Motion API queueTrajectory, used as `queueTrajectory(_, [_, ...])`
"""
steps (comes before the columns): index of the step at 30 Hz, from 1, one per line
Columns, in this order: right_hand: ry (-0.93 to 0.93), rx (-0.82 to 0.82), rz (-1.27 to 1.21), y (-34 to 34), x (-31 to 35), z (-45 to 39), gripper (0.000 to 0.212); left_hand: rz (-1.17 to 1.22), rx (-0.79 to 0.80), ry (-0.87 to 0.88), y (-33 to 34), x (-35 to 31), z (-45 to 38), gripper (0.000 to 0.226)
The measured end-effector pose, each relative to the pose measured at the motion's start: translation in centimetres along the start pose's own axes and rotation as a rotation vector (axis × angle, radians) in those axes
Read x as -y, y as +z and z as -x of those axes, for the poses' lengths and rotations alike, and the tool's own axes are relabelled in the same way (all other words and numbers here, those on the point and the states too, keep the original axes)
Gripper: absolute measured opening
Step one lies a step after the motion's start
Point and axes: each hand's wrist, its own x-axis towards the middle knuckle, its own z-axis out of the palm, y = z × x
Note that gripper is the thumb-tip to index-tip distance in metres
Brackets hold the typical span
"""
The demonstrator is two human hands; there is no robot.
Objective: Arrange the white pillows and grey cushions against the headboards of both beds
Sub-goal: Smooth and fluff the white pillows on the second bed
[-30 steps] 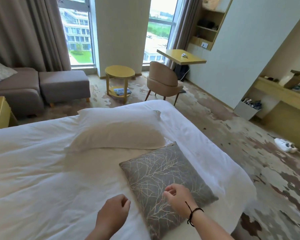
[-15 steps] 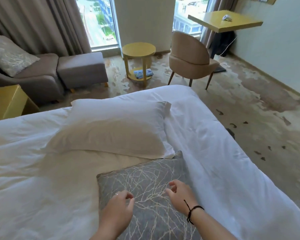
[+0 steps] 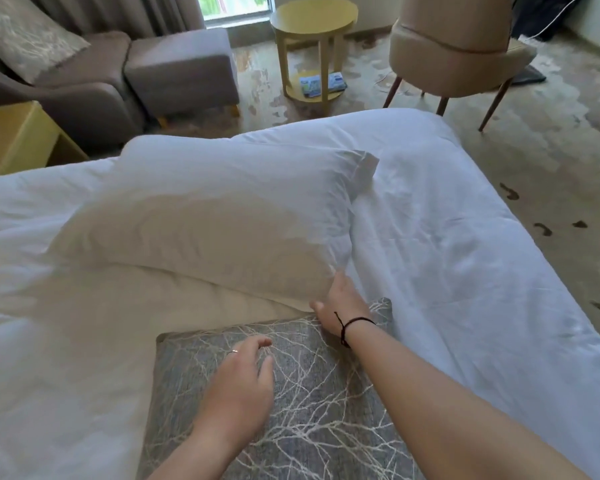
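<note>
A white pillow (image 3: 205, 220) lies flat across the middle of the white bed (image 3: 447, 237). Nearer to me, a grey cushion (image 3: 326, 393) with a pale branch pattern lies flat, its far edge tucked by the pillow's near edge. My right hand (image 3: 340, 303), a black cord on its wrist, reaches over the cushion's far right corner, and its fingertips touch the pillow's near right corner. My left hand (image 3: 239, 386) hovers over the cushion with its fingers apart and holds nothing. No headboard is in view.
Beyond the bed stand a brown sofa (image 3: 94, 88) with a second patterned grey cushion (image 3: 21, 36), an ottoman (image 3: 181, 67), a round yellow side table (image 3: 312, 22) and a beige chair (image 3: 454, 46). A yellow nightstand (image 3: 14, 140) sits at the left. Carpeted floor lies to the right.
My view has tilted down and come closer to the bed. My right hand has moved forward from above the grey cushion to the white pillow's near right corner.
</note>
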Motion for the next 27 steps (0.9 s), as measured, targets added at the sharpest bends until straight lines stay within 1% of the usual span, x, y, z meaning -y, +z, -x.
queueTrajectory(1, [0.030,-0.006,-0.009,0.6,-0.1,-0.8,0.099,0.008,-0.007,-0.010,0.3,0.3,-0.4,0.033])
queueTrajectory(2, [0.060,-0.041,-0.007,1.2,-0.3,-1.5,0.098,0.012,-0.012,-0.020,0.6,0.6,-0.6,0.034])
queueTrajectory(3, [0.074,-0.087,0.014,1.7,-0.5,-2.1,0.085,0.012,-0.016,-0.027,0.8,0.8,-0.8,0.034])
queueTrajectory(5, [0.050,-0.171,0.051,2.2,-0.6,-2.8,0.045,-0.001,-0.017,-0.032,1.1,1.1,-0.9,0.035])
queueTrajectory(6, [0.020,-0.203,0.052,2.2,-0.5,-2.9,0.032,0.000,-0.018,-0.036,1.2,1.2,-0.9,0.035])
queueTrajectory(7, [-0.020,-0.226,0.052,2.0,-0.4,-2.9,0.024,0.014,-0.018,-0.044,1.3,1.4,-0.9,0.035])
queueTrajectory(8, [-0.061,-0.238,0.052,1.6,0.0,-2.9,0.022,0.038,-0.020,-0.057,1.2,1.4,-0.9,0.034])
queueTrajectory(12, [-0.205,-0.234,0.079,-0.1,1.8,-1.2,0.025,0.175,-0.056,-0.115,0.5,1.2,-0.8,0.025])
queueTrajectory(14, [-0.303,-0.204,0.116,-1.1,3.3,0.9,0.027,0.273,-0.108,-0.146,-0.8,0.5,-0.7,0.019])
queueTrajectory(16, [-0.403,-0.170,0.122,-1.3,5.2,3.9,0.030,0.367,-0.146,-0.189,-2.0,-0.4,-0.5,0.021])
queueTrajectory(17, [-0.452,-0.149,0.125,-1.3,6.5,5.9,0.031,0.424,-0.169,-0.212,-3.1,-0.8,0.0,0.027])
queueTrajectory(19, [-0.516,-0.117,0.098,-1.2,9.2,10.7,0.035,0.554,-0.206,-0.276,-5.3,-1.4,1.3,0.048])
queueTrajectory(21, [-0.516,-0.073,-0.002,-1.0,11.7,15.6,0.036,0.692,-0.223,-0.344,-8.0,-1.6,3.2,0.073])
queueTrajectory(22, [-0.504,-0.046,-0.061,-0.9,12.8,18.0,0.036,0.761,-0.236,-0.381,-9.5,-1.5,4.3,0.083])
queueTrajectory(23, [-0.489,-0.019,-0.115,-0.7,13.7,20.5,0.037,0.825,-0.258,-0.410,-11.0,-1.4,5.5,0.087])
queueTrajectory(24, [-0.479,0.003,-0.159,-0.5,14.6,22.8,0.038,0.864,-0.284,-0.431,-12.4,-1.1,6.8,0.084])
queueTrajectory(27, [-0.459,0.041,-0.275,0.7,17.3,29.9,0.044,0.856,-0.386,-0.465,-16.3,0.5,11.2,0.040])
